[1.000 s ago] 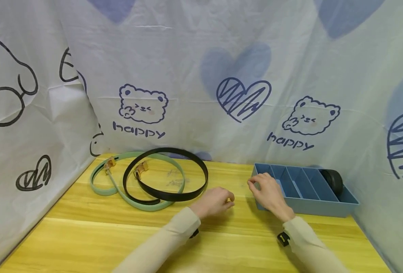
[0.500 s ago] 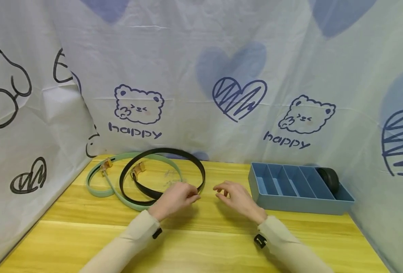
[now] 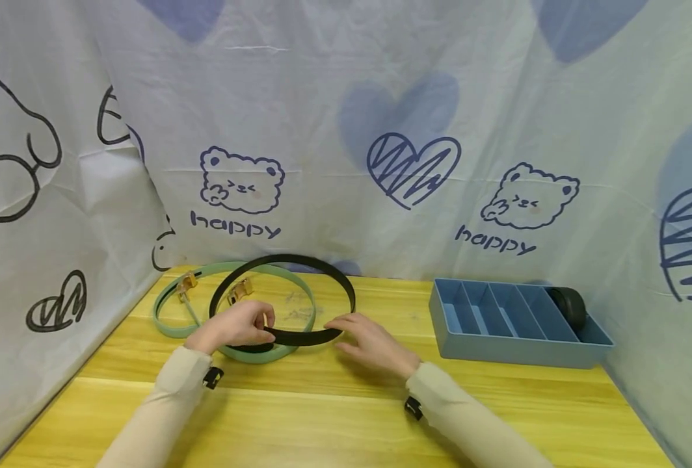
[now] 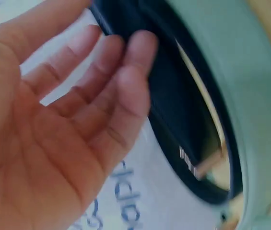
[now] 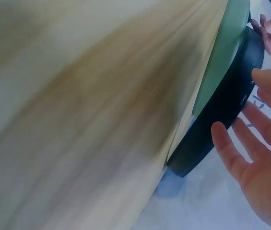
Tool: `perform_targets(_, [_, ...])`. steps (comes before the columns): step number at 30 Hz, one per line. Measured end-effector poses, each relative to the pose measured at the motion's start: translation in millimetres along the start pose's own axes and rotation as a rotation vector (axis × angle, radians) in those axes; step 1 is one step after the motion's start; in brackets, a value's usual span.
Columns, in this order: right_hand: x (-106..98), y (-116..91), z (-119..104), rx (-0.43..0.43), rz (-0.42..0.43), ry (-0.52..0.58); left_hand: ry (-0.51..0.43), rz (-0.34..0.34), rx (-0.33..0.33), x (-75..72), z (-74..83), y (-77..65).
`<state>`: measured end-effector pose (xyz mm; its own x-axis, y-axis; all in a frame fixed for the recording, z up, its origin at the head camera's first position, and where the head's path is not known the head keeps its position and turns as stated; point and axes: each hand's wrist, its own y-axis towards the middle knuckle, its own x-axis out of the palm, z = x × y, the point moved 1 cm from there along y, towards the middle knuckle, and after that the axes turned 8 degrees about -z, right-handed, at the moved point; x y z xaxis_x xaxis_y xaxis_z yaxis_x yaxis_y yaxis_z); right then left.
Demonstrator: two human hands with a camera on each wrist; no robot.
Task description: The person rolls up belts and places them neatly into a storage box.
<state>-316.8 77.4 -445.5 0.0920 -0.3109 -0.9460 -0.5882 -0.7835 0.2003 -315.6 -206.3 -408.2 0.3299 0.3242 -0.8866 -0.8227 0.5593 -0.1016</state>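
The left hand (image 3: 236, 324), fingers loosely bent, and right hand (image 3: 374, 344), fingers parted, flank the near side of the black belt (image 3: 304, 338), overlapping the green belt (image 3: 172, 332) far left on the table (image 3: 322, 426).

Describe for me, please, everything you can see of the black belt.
The black belt is a smooth, leather-like strap with a gold-coloured buckle. It forms a wide, roughly round loop, overlapping the green belt on the yellow wooden table, the buckle inside the loop. The left hand is at the near part of the strap; the right hand, fingers spread, is near its right side. I cannot tell whether either grips it.
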Motion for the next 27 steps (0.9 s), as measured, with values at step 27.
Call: perform_targets(27, [10, 17, 8, 0.119, 0.028, 0.035, 0.060, 0.021, -0.547, -2.3, -55.3, -16.7])
